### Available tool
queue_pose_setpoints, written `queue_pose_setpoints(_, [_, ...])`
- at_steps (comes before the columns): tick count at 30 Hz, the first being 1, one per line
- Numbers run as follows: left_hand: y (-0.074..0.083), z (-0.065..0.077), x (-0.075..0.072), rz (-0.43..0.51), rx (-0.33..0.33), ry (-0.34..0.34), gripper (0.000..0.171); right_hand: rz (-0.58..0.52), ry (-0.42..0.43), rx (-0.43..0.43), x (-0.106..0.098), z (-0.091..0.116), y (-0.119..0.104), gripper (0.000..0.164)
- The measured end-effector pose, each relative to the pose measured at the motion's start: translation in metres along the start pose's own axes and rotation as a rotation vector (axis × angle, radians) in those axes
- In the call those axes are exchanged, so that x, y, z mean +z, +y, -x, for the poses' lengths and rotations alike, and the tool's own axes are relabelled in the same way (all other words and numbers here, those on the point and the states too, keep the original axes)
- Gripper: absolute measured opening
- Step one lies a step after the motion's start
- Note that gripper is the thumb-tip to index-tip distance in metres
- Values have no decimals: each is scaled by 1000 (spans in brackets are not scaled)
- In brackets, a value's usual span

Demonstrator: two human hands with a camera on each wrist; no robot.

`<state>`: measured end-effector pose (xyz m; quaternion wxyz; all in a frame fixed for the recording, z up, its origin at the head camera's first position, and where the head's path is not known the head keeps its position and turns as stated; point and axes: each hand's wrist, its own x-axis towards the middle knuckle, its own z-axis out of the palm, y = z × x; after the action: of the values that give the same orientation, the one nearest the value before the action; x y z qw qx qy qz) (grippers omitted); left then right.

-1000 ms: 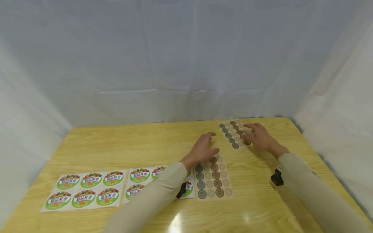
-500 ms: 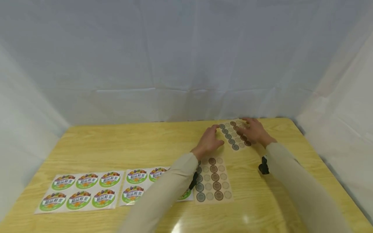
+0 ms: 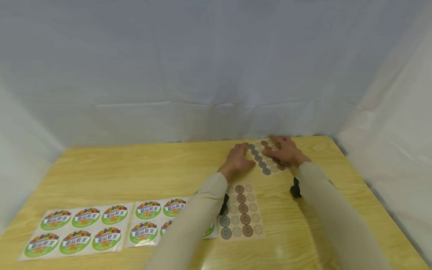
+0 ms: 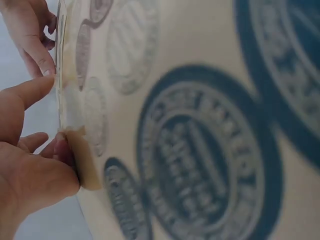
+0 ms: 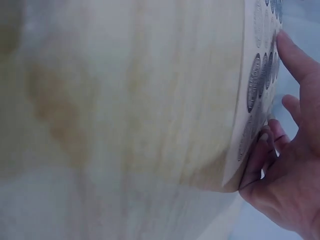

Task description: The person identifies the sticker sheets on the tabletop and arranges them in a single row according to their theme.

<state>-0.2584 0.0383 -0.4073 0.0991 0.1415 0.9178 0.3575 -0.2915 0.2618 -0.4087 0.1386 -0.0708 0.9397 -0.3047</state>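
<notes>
At the back right of the table lies a sheet of round stickers (image 3: 266, 161), in blue-grey, pale and brown rows. My left hand (image 3: 237, 159) is at its left edge, fingers loosely bent and fingertips close by the sheet. My right hand (image 3: 285, 150) lies over its right part, with the thumb spread across the stickers; the right wrist view has the right hand (image 5: 292, 155) at the sheet's edge, fingertips on the table. A second sheet of the same round stickers (image 3: 244, 213) is nearer, partly under my left forearm; its blue stickers (image 4: 200, 150) fill the left wrist view.
Two white sheets of fruit-label stickers lie at the front left, one farther left (image 3: 81, 232) and one (image 3: 148, 221) partly hidden by my left sleeve. The wooden table (image 3: 135, 168) ends at a pale cloth backdrop (image 3: 189, 75), with cloth on both sides too.
My left hand has moved away from me to the far sheet's left edge. My right hand has slid left, farther over that sheet. The view has shifted slightly.
</notes>
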Motion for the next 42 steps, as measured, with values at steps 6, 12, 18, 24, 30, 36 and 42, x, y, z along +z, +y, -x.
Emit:
queue_pose_setpoints(6, [5, -1, -1, -14, -43, 9, 73, 57, -46, 2, -5, 2, -8, 88])
queue_pose_setpoints(12, [14, 1, 2, -81, -106, 4, 75, 163, -102, -16, -5, 5, -12, 86])
queue_pose_setpoints(18, [21, 4, 5, -226, -157, 30, 78, 216, -93, -37, -2, 5, -14, 87])
queue_pose_setpoints(24, [20, 2, 4, -216, -174, 53, 81, 226, -84, -26, -4, 2, -15, 89])
queue_pose_setpoints(30, [18, 1, 3, -195, -178, 39, 79, 234, -64, -28, -1, -1, -14, 88])
queue_pose_setpoints(36, [15, 1, 3, -169, -191, 40, 78, 218, -40, -22, 3, -2, -13, 89])
queue_pose_setpoints(42, [14, 1, 3, -155, -181, 59, 78, 223, -20, -17, 4, -3, -12, 88])
